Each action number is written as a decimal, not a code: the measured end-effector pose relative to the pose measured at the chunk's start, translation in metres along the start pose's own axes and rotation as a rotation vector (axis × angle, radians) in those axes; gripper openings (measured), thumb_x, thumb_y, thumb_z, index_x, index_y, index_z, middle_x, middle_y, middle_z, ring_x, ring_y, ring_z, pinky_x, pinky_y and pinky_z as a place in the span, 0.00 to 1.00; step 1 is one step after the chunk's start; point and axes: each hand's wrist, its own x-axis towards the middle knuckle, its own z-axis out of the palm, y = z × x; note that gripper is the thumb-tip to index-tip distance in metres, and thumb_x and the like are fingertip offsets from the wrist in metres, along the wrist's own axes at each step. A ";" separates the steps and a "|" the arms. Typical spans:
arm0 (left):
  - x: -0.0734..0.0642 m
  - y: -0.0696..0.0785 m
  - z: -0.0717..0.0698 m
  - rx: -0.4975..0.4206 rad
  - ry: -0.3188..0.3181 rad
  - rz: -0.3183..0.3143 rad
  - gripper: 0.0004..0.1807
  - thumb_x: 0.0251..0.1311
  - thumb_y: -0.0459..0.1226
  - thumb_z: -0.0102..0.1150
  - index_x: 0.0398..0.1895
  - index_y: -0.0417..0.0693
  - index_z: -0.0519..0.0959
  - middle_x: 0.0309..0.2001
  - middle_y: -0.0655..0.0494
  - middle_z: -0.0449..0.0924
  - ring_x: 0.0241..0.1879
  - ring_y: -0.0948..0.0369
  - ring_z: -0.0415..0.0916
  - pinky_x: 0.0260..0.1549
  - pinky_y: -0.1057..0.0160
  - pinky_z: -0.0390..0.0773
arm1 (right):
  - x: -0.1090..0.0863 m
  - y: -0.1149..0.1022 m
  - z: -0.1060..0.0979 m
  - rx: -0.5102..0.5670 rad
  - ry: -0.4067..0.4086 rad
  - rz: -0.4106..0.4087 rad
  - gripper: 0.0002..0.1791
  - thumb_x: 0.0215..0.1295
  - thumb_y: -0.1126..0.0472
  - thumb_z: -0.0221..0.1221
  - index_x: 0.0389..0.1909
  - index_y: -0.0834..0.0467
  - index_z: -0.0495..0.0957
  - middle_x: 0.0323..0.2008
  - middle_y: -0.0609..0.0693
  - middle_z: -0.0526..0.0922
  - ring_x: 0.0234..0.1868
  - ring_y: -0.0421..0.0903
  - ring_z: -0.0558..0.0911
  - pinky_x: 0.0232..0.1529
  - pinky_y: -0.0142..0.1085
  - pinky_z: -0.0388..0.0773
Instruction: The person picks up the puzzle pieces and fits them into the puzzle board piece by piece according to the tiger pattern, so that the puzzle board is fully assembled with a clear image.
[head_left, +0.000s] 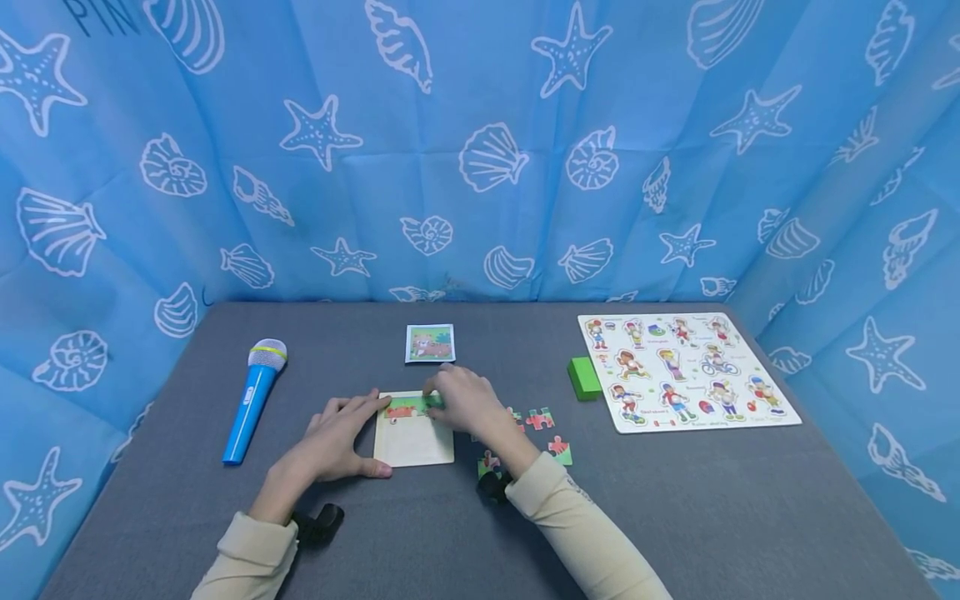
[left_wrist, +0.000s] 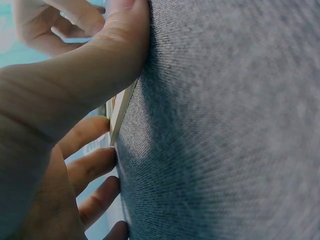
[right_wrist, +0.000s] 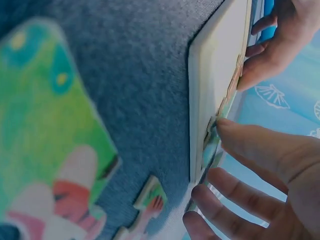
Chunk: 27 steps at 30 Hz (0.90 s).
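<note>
A pale wooden puzzle tray [head_left: 414, 446] lies on the table with joined picture pieces [head_left: 403, 408] along its far side. My left hand [head_left: 332, 437] rests at the tray's left side, thumb at the near corner and index finger at the far one. At the tray's far right corner, my right hand [head_left: 467, 404] pinches a green puzzle piece [right_wrist: 210, 145] with thumb and fingertips, down at the tray surface. Its fingers partly cover that piece in the head view. Loose puzzle pieces [head_left: 539, 418] lie to the right, some hidden behind the right wrist.
Beyond the tray is a small picture card [head_left: 430, 342]. A blue toy microphone [head_left: 255, 402] lies on the left. To the right, a green block [head_left: 584, 378] sits beside a white board of sports figures [head_left: 686, 372]. A blue shell-print curtain [head_left: 465, 233] hangs behind the table.
</note>
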 end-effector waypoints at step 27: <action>-0.002 0.002 -0.003 -0.008 -0.006 0.006 0.58 0.45 0.61 0.78 0.79 0.53 0.62 0.80 0.42 0.57 0.71 0.38 0.57 0.63 0.29 0.61 | 0.001 -0.007 0.002 -0.022 -0.009 0.025 0.06 0.66 0.61 0.66 0.40 0.51 0.91 0.44 0.51 0.85 0.44 0.48 0.83 0.41 0.49 0.82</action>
